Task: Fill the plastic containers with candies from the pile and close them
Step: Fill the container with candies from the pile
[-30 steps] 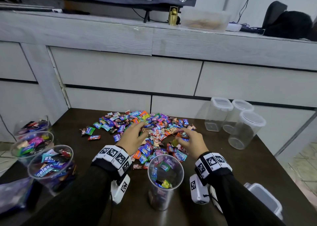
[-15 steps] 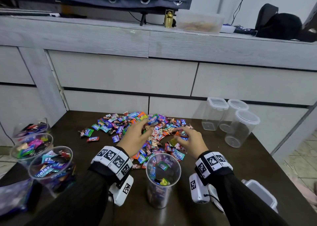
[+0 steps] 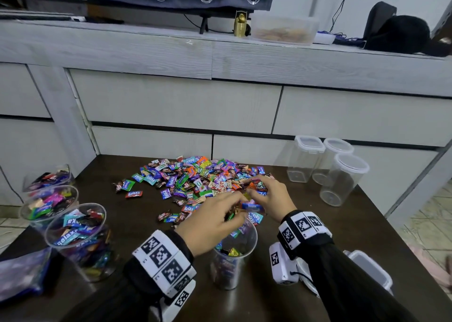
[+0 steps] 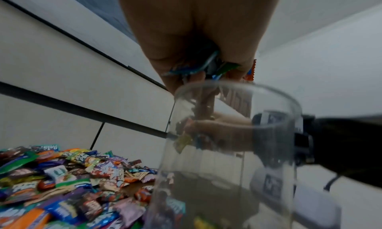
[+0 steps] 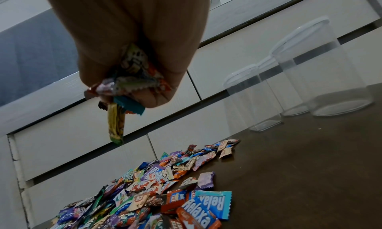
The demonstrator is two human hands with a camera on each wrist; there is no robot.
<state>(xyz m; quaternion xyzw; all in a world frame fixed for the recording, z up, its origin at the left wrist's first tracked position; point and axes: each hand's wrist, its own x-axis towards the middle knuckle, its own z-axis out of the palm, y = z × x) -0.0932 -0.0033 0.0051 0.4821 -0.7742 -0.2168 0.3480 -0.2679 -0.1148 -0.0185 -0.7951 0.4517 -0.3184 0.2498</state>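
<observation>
A pile of wrapped candies (image 3: 195,179) (image 5: 157,198) (image 4: 62,183) lies on the dark table (image 3: 305,219). In front of it stands an open clear round container (image 3: 232,260) (image 4: 231,159), partly filled. My left hand (image 3: 215,220) (image 4: 198,66) grips a handful of candies right over the container's rim. My right hand (image 3: 266,194) (image 5: 128,79) holds another handful just beyond the container, lifted off the pile, with a yellow wrapper hanging down.
Three filled lidless containers (image 3: 78,238) stand at the table's left edge beside a plastic bag (image 3: 19,277). Three empty lidded containers (image 3: 342,177) (image 5: 322,69) stand at the back right. A white lid (image 3: 369,270) lies near my right forearm. Grey drawers (image 3: 183,101) rise behind the table.
Both hands closed on candies in the pile and lifted back towards me. The left hand has come over the open container; the right hand trails just behind it.
</observation>
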